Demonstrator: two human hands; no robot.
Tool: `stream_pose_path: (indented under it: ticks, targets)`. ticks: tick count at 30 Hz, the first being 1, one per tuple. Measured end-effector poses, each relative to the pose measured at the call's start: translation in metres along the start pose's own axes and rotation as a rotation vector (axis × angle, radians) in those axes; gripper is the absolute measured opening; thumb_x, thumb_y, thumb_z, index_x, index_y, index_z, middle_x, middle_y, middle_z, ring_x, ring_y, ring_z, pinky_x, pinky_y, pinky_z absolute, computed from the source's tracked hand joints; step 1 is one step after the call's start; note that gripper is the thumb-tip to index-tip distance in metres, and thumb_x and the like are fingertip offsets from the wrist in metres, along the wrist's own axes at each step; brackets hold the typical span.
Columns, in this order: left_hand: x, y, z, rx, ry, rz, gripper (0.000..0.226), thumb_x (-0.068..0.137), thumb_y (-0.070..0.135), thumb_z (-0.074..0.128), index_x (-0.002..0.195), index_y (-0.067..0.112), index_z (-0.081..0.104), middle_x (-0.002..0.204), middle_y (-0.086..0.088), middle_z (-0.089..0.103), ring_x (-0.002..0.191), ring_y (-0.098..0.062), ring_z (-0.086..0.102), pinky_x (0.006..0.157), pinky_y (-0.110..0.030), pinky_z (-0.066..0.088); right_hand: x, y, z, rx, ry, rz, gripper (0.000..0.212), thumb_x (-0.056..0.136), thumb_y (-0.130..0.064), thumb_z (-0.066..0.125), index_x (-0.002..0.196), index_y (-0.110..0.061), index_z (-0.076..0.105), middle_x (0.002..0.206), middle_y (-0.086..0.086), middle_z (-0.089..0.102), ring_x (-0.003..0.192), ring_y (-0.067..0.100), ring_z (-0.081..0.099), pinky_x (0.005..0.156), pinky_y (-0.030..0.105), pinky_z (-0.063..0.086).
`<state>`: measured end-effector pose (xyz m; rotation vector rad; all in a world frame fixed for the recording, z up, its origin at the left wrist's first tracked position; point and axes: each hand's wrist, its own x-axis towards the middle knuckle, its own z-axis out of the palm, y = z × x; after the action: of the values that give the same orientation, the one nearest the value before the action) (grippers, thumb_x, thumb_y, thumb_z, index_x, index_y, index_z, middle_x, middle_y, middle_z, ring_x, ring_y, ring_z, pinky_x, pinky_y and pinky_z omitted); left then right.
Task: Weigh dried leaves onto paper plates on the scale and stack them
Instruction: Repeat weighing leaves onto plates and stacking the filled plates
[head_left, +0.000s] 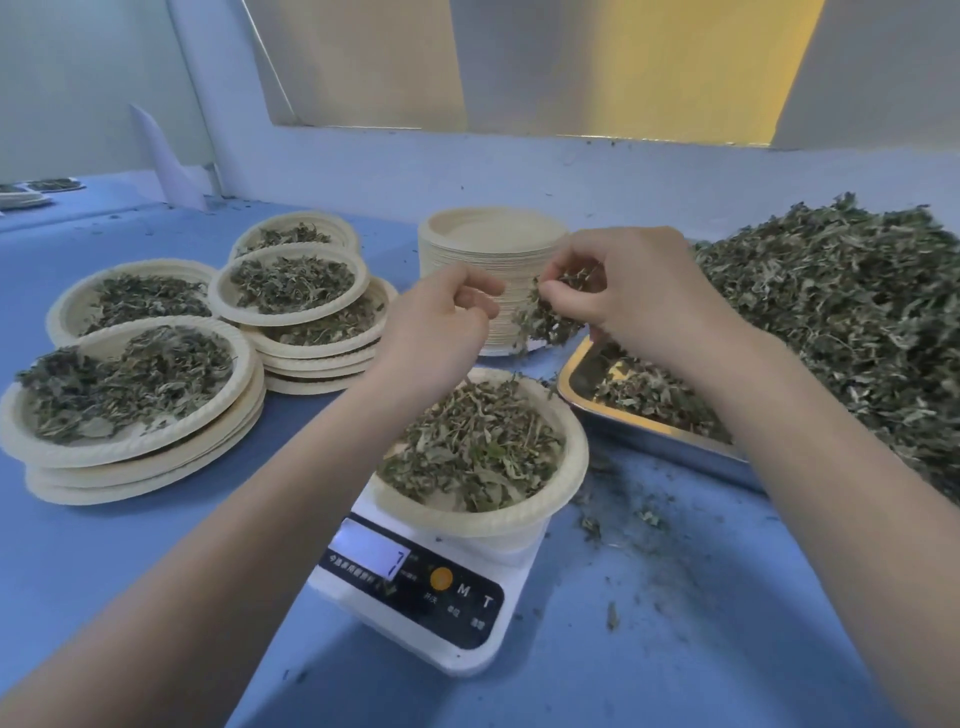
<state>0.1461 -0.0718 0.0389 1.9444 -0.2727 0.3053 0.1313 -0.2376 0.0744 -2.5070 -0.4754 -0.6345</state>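
A white digital scale sits near the front of the blue table, its display lit. On it rests a paper plate heaped with dried leaves. Above and behind that plate, my right hand grips a clump of dried leaves. My left hand hovers just left of the clump with its fingers curled; whether it pinches any leaf is unclear. A tall stack of empty paper plates stands behind both hands.
Several stacks of leaf-filled plates cover the left side of the table. A metal tray with leaves lies right of the scale, beside a big loose heap of dried leaves. Crumbs litter the table at front right.
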Motion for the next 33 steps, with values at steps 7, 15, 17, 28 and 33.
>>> stream_pose_path:
  ticks: [7,15,17,28,33]
  targets:
    - [0.010,0.014,0.030,0.050,-0.076,0.005,0.041,0.083,-0.003,0.036,0.099,0.026,0.059,0.082,0.014,0.058,0.088,-0.017,0.053,0.065,-0.027,0.040,-0.006,0.074,-0.028,-0.344,-0.354,0.236,0.024,0.085,-0.040,0.066,0.108,-0.032,0.068,0.106,0.000,0.067,0.081,0.009,0.053,0.074,0.024,0.040]
    - [0.002,0.001,0.003,0.146,-0.058,0.018,0.040,0.082,0.000,0.041,0.092,0.032,0.063,0.094,0.013,0.061,0.074,-0.012,0.055,0.064,-0.029,0.045,-0.025,0.052,-0.003,-0.063,-0.483,0.104,0.081,0.062,-0.078,0.059,0.131,-0.038,0.051,0.120,-0.020,0.055,0.100,0.001,0.053,0.081,0.018,0.039]
    - [-0.004,-0.008,-0.016,0.163,-0.035,0.010,0.039,0.083,0.001,0.042,0.090,0.033,0.065,0.093,0.012,0.061,0.070,-0.009,0.053,0.063,-0.028,0.044,-0.029,0.043,-0.002,-0.009,-0.691,0.115,0.123,0.039,-0.085,0.066,0.145,-0.040,0.025,0.134,-0.029,0.033,0.121,-0.006,0.034,0.099,0.019,0.028]
    - [-0.047,-0.050,-0.047,0.238,-0.013,-0.198,0.030,0.094,0.022,0.046,0.122,0.024,0.055,0.111,0.010,0.060,0.091,-0.005,0.053,0.071,-0.022,0.040,-0.035,0.022,0.022,-0.107,-0.862,0.037,0.148,0.033,-0.068,0.081,0.148,-0.040,-0.009,0.151,-0.019,0.010,0.138,-0.001,0.009,0.116,0.022,0.014]
    - [-0.044,-0.038,-0.065,0.199,0.071,-0.191,0.040,0.094,0.012,0.041,0.133,0.017,0.048,0.130,0.004,0.053,0.105,-0.012,0.052,0.080,-0.024,0.043,-0.016,0.008,0.021,0.072,-0.780,0.000,0.140,0.028,-0.063,0.087,0.144,-0.048,0.010,0.131,-0.040,0.027,0.115,-0.020,0.028,0.091,-0.005,0.018]
